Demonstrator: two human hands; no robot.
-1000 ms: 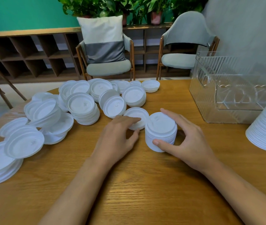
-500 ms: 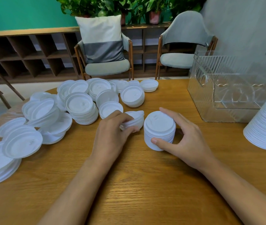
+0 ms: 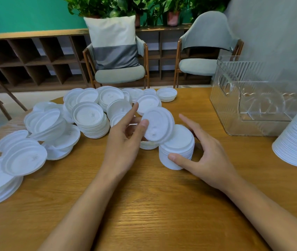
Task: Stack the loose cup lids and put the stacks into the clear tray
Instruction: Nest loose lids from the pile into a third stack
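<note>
Lid (image 3: 159, 125) lifted since before, pinched by left hand (image 3: 124, 142), grip partly hidden; right hand (image 3: 209, 158) cups stack (image 3: 178, 147)

The left hand (image 3: 126, 140) has lifted a lid (image 3: 159, 125) off the table, tilted above the stack (image 3: 177, 147).

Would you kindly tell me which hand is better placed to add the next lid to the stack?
Left, most likely. The left hand pinches a lid, tilted just above the stack, while the right hand holds the stack's side, steadying it.
</note>
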